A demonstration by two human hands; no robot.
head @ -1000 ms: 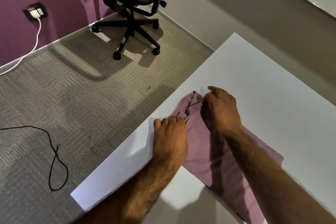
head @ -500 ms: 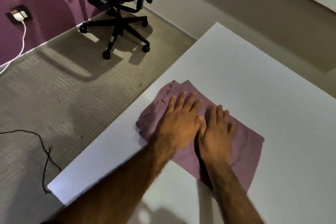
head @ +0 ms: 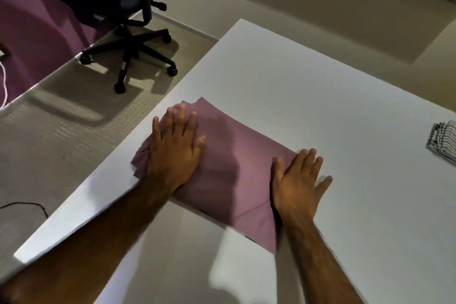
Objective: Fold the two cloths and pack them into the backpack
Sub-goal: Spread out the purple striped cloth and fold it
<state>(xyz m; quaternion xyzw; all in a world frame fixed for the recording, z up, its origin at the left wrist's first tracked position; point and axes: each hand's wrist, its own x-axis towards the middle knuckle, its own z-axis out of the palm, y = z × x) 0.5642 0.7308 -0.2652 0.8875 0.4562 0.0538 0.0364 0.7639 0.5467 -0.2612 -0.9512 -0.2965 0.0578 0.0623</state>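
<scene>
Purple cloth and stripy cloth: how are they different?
The purple cloth is plain; the stripy cloth is white with dark lines. The left hand and right hand rest flat on the purple cloth; nothing touches the stripy cloth. Both lie on the white table.

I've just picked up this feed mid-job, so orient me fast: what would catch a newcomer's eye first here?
A mauve cloth lies partly folded near the left edge of the white table, the left hand pressed flat on its left end and the right hand flat at its right edge. A striped cloth sits apart at the frame's right edge; a black office chair stands on the carpet beyond.
</scene>
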